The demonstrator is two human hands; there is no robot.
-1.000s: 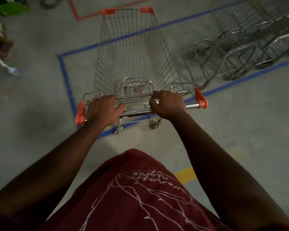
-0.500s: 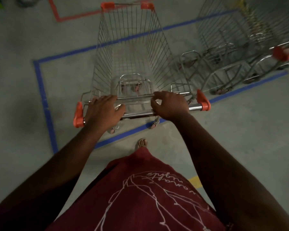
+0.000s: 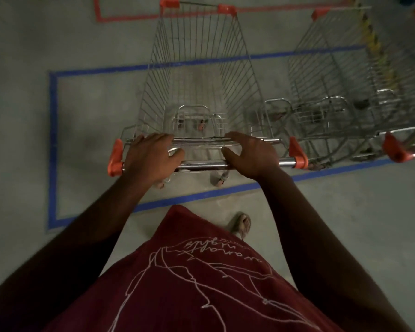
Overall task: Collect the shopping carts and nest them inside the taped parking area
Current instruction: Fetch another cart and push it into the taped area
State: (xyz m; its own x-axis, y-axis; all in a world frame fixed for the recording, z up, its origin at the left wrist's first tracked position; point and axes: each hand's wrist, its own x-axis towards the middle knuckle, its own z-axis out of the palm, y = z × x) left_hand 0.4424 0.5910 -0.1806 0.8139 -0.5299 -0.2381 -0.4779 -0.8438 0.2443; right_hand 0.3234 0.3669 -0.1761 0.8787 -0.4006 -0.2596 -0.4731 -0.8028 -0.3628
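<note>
With the left hand (image 3: pixel 151 155) and right hand (image 3: pixel 249 154) curled over the chrome handlebar (image 3: pixel 203 164), steer the wire shopping cart (image 3: pixel 201 75) rightward, squarely behind the nested wire carts (image 3: pixel 350 92) at frame right, within the blue floor tape (image 3: pixel 52 144).

White cursive script on the maroon shirt (image 3: pixel 201 283) — upside down, blurred — perhaps ending "nights"; otherwise unreadable.
</note>
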